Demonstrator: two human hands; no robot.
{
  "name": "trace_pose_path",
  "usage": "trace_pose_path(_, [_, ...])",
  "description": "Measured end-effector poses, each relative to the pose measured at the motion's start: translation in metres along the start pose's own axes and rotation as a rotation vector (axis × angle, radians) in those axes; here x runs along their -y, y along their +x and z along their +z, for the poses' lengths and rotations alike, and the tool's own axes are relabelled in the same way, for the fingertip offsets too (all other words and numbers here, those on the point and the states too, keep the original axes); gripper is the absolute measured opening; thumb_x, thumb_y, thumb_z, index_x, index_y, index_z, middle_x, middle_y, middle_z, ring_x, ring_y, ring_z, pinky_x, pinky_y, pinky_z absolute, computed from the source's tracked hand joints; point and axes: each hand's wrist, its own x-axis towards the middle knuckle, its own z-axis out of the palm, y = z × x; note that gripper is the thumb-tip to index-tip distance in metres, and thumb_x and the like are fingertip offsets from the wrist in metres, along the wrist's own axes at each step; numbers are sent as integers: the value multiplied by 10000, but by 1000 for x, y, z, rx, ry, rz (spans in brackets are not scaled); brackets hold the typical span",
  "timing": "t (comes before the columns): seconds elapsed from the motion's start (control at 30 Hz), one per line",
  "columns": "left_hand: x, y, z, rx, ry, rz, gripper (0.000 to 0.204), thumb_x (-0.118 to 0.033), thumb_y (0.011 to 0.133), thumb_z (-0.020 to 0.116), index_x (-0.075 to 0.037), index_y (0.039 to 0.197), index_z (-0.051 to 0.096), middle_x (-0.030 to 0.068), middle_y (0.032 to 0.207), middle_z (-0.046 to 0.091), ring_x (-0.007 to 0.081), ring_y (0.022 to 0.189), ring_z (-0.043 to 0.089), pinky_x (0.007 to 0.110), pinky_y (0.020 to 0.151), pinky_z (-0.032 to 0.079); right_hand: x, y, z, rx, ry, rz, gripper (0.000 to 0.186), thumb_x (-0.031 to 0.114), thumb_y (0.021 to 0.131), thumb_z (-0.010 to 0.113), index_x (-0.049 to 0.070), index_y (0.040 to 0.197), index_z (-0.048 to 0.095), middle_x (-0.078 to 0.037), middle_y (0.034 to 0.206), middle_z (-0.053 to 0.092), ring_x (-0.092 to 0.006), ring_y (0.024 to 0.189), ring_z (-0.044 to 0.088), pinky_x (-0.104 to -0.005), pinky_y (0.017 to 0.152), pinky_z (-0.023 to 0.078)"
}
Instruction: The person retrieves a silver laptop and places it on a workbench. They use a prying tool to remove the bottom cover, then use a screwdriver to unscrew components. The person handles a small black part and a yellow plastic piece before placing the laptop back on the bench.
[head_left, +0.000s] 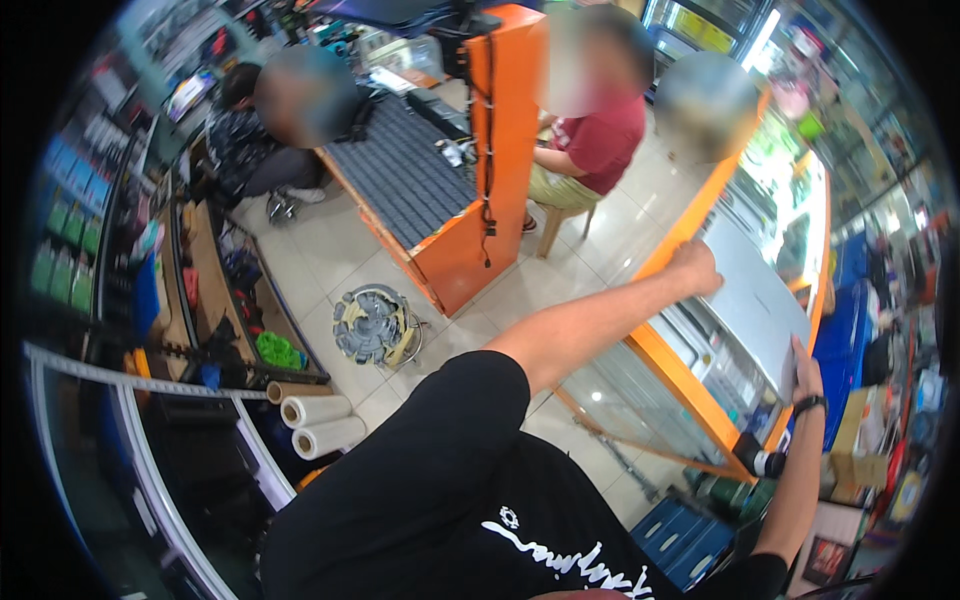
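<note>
Counter [668, 370] with orange edging and a glass front runs under both your hands; small goods fill the shelves behind the glass, too blurred to tell what they are. On its top lies a flat grey panel [752, 300], plain and matte, slightly glossy toward the far end. Your left hand [698, 268] sits on the panel's far corner at the counter's orange edge, arm stretched out almost straight from the black sleeve, fingers curled down over the corner; how tight the grip is, you cannot tell. Your right hand [803, 375] is at the panel's near edge, forearm raised steeply, a black watch [808, 404] on the wrist, fingers pressed flat along the edge with the thumb side up; it looks closed on the edge, but the fingertips are hidden. A black bottle with a white cap [762, 462] lies at the counter's near end, just below your right wrist. On the tiled floor well left of the counter stands a round fan [375, 325], and three rolls of clear film [318, 420] lie side by side near a dark shelf. An orange desk [440, 180] with a dark keyboard-like surface stands beyond; one person sits on a stool [560, 222] at its right side, another sits at its left corner.
</note>
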Motion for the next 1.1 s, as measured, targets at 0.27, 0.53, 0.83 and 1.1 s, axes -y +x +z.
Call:
trace_pose_path(0.27, [35, -134, -105, -110, -589, 87, 860, -351, 927, 714, 116, 1498, 271, 341, 1470, 400, 453, 1361, 451, 476, 1149, 381, 115, -166, 56, 103, 268, -293, 466, 258, 993, 689, 3, 1349, 530, -121, 1252, 650, -223, 1087, 670, -351, 910, 553])
trace_pose_path(0.53, [217, -337, -203, -389, -797, 47, 800, -267, 959, 728, -15, 1568, 274, 201, 1494, 449, 280, 1376, 463, 411, 1150, 372, 128, -326, 285, 294, 356, -378, 650, 193, 909, 678, -51, 1461, 435, -188, 1308, 619, -279, 1155, 642, -388, 1009, 513])
trace_pose_path(0.83, [473, -502, -297, -588, -1022, -404, 603, -186, 957, 725, 8, 1466, 469, 116, 1338, 591, 182, 1194, 577, 339, 1026, 468, 60, -354, 614, 796, 566, 10, 562, 63, 928, 635, -68, 1439, 442, -181, 1340, 592, -275, 1187, 611, -386, 1026, 500])
trace_pose_path(1.1, [536, -479, -385, -634, -929, -563, 637, -290, 986, 705, 11, 1467, 417, 149, 1203, 661, 196, 1091, 636, 334, 966, 497, 63, -312, 732, 927, 608, 1, 616, 57, 926, 641, -21, 1489, 404, -171, 1368, 584, -276, 1206, 613, -404, 1028, 508])
